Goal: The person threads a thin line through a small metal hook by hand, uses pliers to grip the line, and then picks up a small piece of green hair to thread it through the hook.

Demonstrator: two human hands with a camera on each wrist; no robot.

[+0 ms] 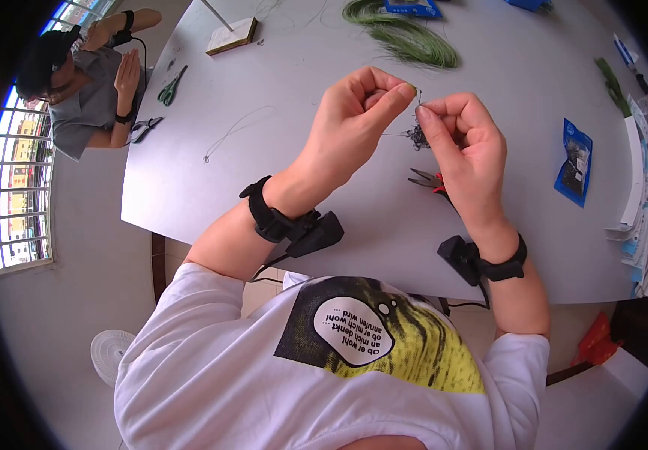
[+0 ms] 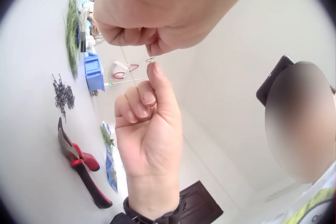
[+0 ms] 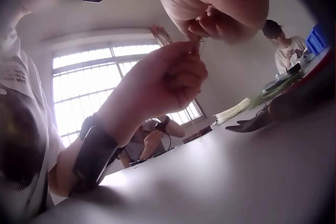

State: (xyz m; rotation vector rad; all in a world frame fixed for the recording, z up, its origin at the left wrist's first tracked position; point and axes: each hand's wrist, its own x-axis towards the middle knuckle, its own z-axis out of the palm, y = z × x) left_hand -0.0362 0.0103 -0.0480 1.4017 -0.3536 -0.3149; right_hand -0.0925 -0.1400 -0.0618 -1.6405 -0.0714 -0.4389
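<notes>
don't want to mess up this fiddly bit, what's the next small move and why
Probably ease the left hand back slightly, with the right hand steady. The left wrist view shows a small loop between their close fingertips and a thin strand spanning the hands, so a gentle pull might show whether the loop tightens or slips.

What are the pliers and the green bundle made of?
The pliers look like satin grey steel, by soft highlights; the handles, solid red and black, suggest plastic or rubber. The green bundle, fine, slightly glossy strands, may be synthetic fibre.
</notes>
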